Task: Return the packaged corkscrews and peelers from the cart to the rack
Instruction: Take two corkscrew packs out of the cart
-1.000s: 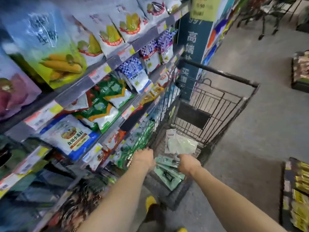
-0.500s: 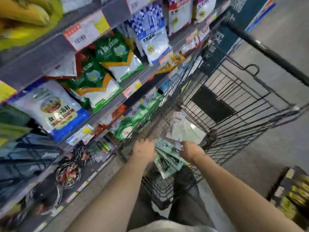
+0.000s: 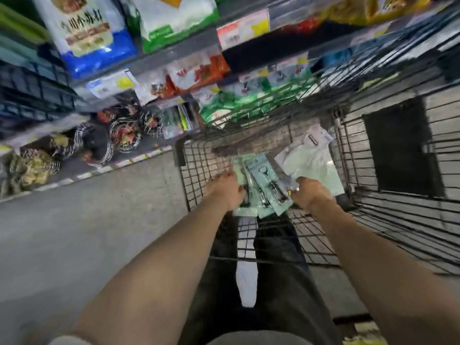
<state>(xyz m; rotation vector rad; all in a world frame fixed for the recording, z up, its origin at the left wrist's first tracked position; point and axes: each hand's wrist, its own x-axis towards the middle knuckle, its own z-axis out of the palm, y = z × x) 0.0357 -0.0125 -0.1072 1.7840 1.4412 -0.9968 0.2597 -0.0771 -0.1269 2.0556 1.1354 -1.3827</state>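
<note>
Leaning over the wire cart (image 3: 196,175), reaching in with both arms. Holding a fanned stack of green carded packs (image 3: 267,186) up between the hands: curling the left hand (image 3: 227,190) round the stack's left edge, pinching its right edge with the right hand (image 3: 310,194), fingertips mostly hidden. Lying just beyond the right hand, on the cart floor: pale packages (image 3: 315,163). Standing beyond the left hand, past the cart wall: shelves (image 3: 174,49) of bagged goods.
</note>
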